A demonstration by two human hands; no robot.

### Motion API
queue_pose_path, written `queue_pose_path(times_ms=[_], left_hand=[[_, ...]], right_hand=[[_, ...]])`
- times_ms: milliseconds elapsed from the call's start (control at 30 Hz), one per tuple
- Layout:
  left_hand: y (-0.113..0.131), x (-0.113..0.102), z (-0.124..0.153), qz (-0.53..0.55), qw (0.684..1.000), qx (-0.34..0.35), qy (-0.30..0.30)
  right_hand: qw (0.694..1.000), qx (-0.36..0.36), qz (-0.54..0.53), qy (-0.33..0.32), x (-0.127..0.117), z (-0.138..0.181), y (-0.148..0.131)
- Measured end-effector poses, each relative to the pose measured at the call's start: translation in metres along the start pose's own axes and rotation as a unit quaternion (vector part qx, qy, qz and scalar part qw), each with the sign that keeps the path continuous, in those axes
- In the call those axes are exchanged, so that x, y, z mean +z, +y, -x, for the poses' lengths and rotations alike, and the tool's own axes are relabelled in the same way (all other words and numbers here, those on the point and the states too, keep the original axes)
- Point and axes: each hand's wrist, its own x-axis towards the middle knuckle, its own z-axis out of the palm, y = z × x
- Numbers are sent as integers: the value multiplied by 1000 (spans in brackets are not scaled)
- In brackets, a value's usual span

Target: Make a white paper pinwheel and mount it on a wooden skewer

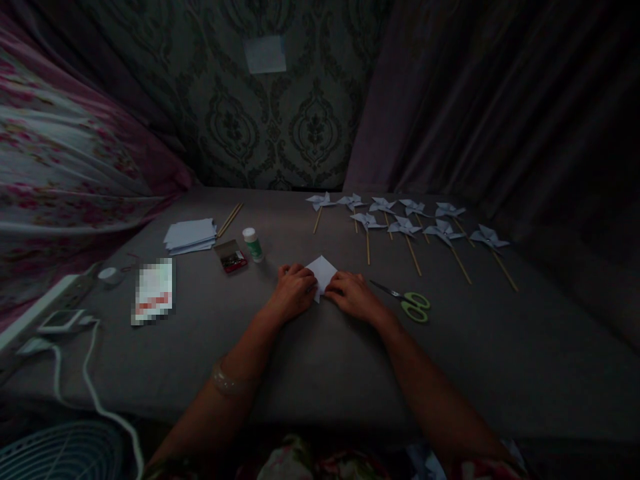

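A small piece of white paper [323,270], turned corner-up and partly folded, lies on the grey cloth between my hands. My left hand [296,291] holds its left side with curled fingers. On the right edge, the fingers of my right hand [353,293] pinch the paper near its lower corner. My fingers hide parts of both sides. Scissors with green handles [416,307] rest just right of my right hand, blades pointing toward the paper. Beyond my left hand stands a glue stick [253,245] with a white cap, beside a small open box [231,257] of metal bits.
Several paper pinwheels on sticks [404,227] lie at the back right. A stack of paper [191,236] and loose wooden sticks [230,220] are at the back left. Nearer left are a blurred packet [154,291], a white power strip [45,310] and a white cable [95,383].
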Motion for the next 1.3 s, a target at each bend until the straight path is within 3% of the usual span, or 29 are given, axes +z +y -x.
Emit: queue_pose_path(times_ms=[733,1300], left_hand=[[4,1,1,-9,1000,12,-2],[5,1,2,-26,999,24,4]], right_hand=[[982,134,-23,128,23,-15,2],[978,167,12,121,22,-17,-4]])
